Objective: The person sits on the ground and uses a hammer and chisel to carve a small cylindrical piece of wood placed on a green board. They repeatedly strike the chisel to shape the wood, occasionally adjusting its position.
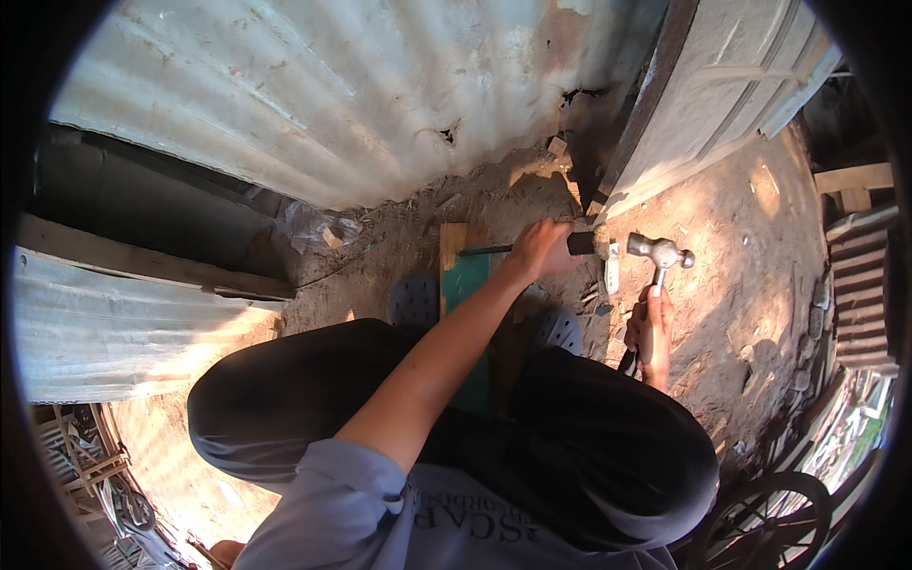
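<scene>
My left hand [540,249] is closed on a chisel-like tool [587,243] with a thick dark handle and a pale butt at the right; its thin dark shaft points left across a green-painted wooden board [464,294] lying between my feet. My right hand [652,332] grips a metal ball-peen hammer [659,251] by its handle, the head raised a little to the right of the chisel's butt, apart from it. A small white object [612,274] lies on the dirt below that butt.
Corrugated metal sheeting [351,95] stands ahead, a pale door panel [722,85] at upper right, another sheet [114,323] at left. Scrap wood [850,180] and a spoked wheel [760,499] are at the right. Dirt ground surrounds my shoes [556,331].
</scene>
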{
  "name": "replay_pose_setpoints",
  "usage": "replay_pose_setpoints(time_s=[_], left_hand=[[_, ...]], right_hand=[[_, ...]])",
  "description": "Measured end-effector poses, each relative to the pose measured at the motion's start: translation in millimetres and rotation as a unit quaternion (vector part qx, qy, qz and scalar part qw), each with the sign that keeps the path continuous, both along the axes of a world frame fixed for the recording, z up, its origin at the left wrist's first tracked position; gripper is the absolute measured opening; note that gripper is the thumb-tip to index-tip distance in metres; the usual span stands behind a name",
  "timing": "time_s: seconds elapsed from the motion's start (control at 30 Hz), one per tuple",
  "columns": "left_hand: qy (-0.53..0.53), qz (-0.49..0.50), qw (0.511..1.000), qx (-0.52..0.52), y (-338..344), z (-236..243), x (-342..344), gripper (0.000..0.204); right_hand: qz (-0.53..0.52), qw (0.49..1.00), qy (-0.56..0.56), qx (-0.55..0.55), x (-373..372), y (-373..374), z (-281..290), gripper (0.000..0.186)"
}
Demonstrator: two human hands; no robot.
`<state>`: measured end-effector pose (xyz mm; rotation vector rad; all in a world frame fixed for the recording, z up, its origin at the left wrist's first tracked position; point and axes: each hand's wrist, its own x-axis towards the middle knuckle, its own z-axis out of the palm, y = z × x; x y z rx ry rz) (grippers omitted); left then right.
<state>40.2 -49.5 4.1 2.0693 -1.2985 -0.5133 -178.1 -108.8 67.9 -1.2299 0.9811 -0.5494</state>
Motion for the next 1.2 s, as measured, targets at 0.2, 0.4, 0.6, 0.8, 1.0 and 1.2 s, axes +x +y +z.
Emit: replay_pose_setpoints(time_s=[0.2,0.4,0.6,0.8,1.0,1.2], left_hand=[[-0.004,-0.001,1.0,-0.01,1.4,5.0,5.1,0.038],[0.018,-0.028,0.999,0.027,3.3,16.7,6.5,0.037],[-0.023,-0.052,0.995,0.08,7.4,13.6,1.7,0.037],[0.003,-0.074,0.995,0.063,5.6,-11.8,5.8,0.041],[-0.021,-0.074,0.997,0.028,0.6,-27.3,2.5,0.047],[-0.023,-0.124,0.986,0.104,10.2,-12.8,-6.0,0.044]], right_hand=[[0.044,0.997,0.06,0.035,18.9,14.4,3.4,0.033],[-0.104,0.994,-0.021,0.011,13.8,-6.5,-5.2,0.033],[-0.03,0.999,-0.027,0.011,-4.0,-14.9,-2.9,0.034],[0.086,0.994,0.075,-0.001,1.0,-9.4,-6.9,0.035],[-0.018,0.998,0.061,0.011,4.8,-2.1,-22.7,0.035],[0.11,0.991,0.078,0.004,-18.1,-1.5,-16.0,0.033]])
